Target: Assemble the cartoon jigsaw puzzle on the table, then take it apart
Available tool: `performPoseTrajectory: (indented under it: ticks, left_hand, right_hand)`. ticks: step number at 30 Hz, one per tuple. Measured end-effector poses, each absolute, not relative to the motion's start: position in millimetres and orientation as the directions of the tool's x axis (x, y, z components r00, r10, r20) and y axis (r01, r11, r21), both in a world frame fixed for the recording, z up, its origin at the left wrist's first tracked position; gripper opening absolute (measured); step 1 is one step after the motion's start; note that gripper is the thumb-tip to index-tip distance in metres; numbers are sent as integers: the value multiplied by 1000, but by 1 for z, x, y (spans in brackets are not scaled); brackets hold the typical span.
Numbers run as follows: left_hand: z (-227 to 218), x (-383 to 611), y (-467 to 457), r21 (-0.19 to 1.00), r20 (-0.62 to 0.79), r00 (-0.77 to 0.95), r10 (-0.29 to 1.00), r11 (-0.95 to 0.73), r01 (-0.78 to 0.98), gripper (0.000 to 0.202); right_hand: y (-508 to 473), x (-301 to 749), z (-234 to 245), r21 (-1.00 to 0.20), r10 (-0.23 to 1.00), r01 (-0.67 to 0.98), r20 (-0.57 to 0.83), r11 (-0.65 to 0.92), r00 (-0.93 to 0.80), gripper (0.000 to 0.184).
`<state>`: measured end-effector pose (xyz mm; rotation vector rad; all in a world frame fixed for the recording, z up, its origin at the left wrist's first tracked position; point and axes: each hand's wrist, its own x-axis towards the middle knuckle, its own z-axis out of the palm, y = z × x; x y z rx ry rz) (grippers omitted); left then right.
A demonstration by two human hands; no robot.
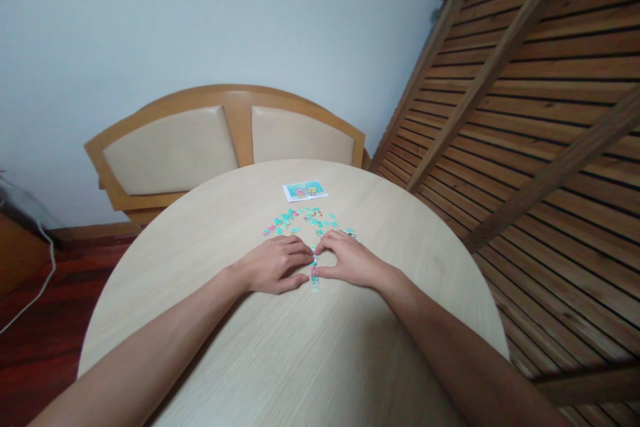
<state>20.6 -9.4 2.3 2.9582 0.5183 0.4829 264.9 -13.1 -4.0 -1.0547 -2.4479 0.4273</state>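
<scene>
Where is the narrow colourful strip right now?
In the head view, the narrow colourful strip is on the round table, between the left hand and right hand, nearer the wearer than the scattered pieces.

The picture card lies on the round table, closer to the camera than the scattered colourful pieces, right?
No, not closer: the head view shows the picture card farther off than the scattered colourful pieces. It does lie on the round table.
</scene>
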Motion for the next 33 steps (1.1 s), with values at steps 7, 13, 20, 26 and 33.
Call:
performPoseTrajectory:
  ticks: [7,13,20,26,33]
  left_hand:
    - [8,21,-11,112,275,895,352,-936,334,37]
    - [7,22,-11,129,284,897,339,-941,314,34]
    - [6,20,-11,159,291,896,334,-941,299,31]
    - [6,18,-11,147,283,899,334,-941,303,31]
    - [6,18,-11,145,288,897,335,-941,305,31]
  right_hand:
    - [-15,265,-2,-437,740,607,267,664,-618,35]
    - [-9,262,-11,-408,733,609,354,680,-581,14]
    - [-1,257,-20,-380,765,665,365,643,-531,19]
    - [1,254,-20,-487,796,630,347,605,-495,10]
    - [1,254,-19,-634,828,541,341,552,-444,6]
